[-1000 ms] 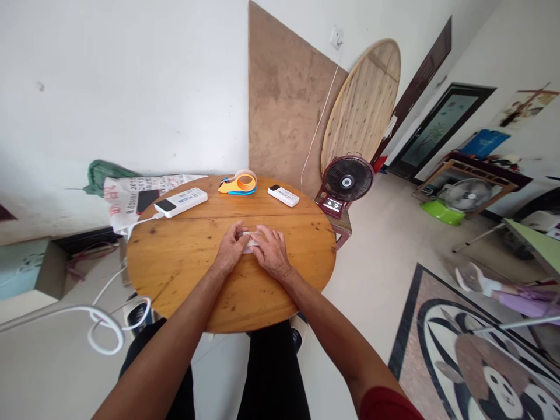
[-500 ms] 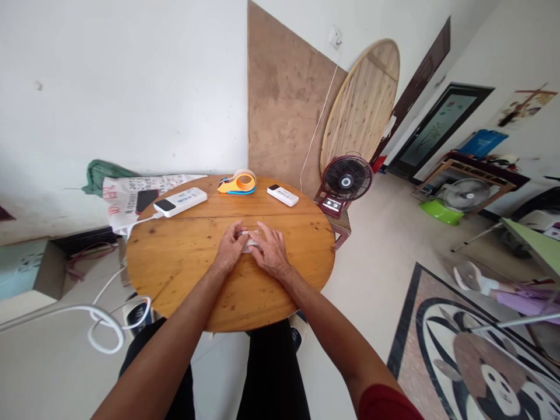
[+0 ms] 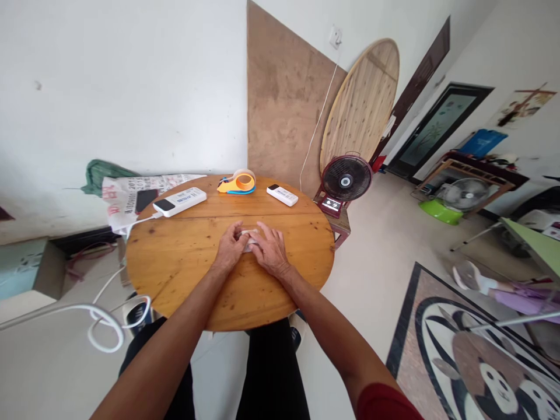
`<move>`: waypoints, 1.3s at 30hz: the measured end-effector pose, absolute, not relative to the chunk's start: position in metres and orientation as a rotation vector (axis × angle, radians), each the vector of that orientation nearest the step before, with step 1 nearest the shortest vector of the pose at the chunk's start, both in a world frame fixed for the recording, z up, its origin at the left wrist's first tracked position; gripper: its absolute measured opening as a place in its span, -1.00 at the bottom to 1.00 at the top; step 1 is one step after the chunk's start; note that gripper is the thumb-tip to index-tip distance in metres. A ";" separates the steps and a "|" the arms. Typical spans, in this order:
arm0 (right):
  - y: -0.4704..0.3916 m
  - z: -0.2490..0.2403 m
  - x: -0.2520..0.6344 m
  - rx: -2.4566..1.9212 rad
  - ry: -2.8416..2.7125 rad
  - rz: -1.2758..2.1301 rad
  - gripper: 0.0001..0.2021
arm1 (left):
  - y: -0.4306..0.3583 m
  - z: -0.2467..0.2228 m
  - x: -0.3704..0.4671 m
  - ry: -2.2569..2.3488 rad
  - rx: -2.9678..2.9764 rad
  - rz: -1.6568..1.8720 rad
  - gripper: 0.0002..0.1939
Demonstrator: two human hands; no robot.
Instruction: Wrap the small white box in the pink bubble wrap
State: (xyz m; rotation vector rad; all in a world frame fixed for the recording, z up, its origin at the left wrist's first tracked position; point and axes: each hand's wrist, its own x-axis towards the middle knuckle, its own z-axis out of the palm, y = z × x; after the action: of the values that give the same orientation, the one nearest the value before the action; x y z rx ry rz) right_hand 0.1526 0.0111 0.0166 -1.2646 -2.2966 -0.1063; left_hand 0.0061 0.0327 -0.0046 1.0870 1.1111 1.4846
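Note:
Between my two hands, on the round wooden table [image 3: 175, 251], lies a small whitish, partly see-through piece [image 3: 250, 240]. Its kind cannot be made out, since fingers cover much of it. My left hand [image 3: 230, 248] has its thumb and curled fingers closed on the left edge of this piece. On the opposite edge, my right hand [image 3: 270, 248] presses with the thumb and index finger, its other fingers bent over the wood. Beyond the hands stands an orange and blue tape dispenser [image 3: 237, 183] with a roll of tape.
A white power bank-like device [image 3: 180, 202] with a cable sits at the table's left rear. A smaller white device [image 3: 282, 195] lies right of the dispenser. Past the right edge stands a dark red fan [image 3: 345, 179]. A brown board [image 3: 289, 99] leans on the wall behind.
Hardly anything differs. Both hands stay at the small whitish piece, with only a slight shift of the fingers around it.

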 end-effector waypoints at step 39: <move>0.007 0.016 0.157 -1.210 -2.149 -0.041 -0.64 | 0.038 -0.001 -0.006 1.183 0.709 1.683 -0.63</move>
State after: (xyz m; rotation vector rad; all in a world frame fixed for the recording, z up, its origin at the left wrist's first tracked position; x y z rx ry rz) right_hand 0.1572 0.0071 0.0158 -1.2096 -2.1487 -0.0410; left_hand -0.0056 0.0384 -0.0005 0.7089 1.1830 1.6828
